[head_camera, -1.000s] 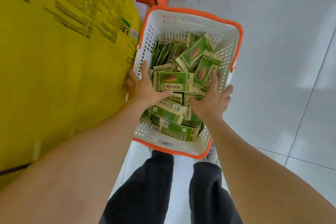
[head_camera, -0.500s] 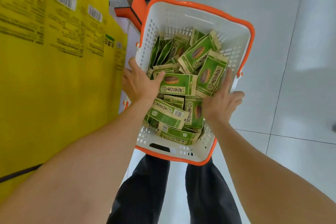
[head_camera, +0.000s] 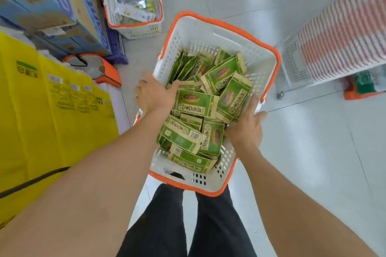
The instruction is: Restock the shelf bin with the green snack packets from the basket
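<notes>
tiled floor [head_camera: 313, 152]; basket [head_camera: 208, 33] between hands [head_camera: 154, 94] [head_camera: 246, 129]

white basket [head_camera: 208, 35] with orange rim, heaped green snack packets [head_camera: 196, 102], left hand [head_camera: 154, 94] gripping left wall, right hand [head_camera: 247, 129] gripping right wall

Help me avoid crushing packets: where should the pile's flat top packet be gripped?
Probably pinch the top packet by its left short end, from the left: it lies flat, face up, on top, that end exposed beside the left hand gripping the basket wall.
</notes>
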